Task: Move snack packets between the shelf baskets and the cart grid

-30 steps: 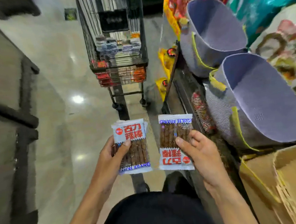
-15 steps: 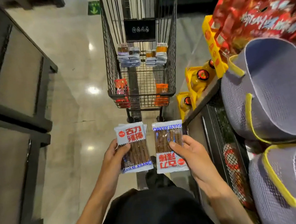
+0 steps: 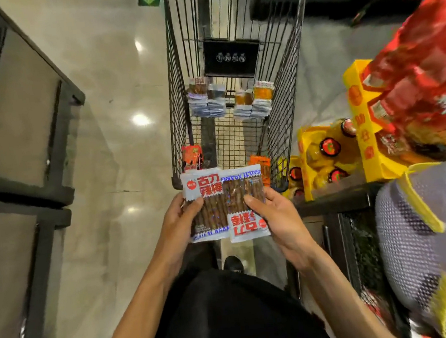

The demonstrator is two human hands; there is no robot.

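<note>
While left hand (image 3: 178, 225) gripped left packet (image 3: 206, 206), print upright, and right hand (image 3: 279, 218) gripped right packet (image 3: 244, 208), print inverted — long axes toward cart (image 3: 178, 91), at its near end — glossy floor (image 3: 115, 97) spread below, grey mesh basket (image 3: 415, 231) at right.

Open top on the cart (image 3: 179, 104), a wide way in from above. Bare mesh mid-cart; packet stacks (image 3: 206, 100) crowd the far end, while a red packet (image 3: 192, 158) and an orange packet (image 3: 260, 163) hug the near corners. The right side is tight: yellow bottle boxes (image 3: 325, 158), grey basket (image 3: 415, 231). On the left, open floor (image 3: 115, 97) up to the dark rack (image 3: 18, 121).
</note>
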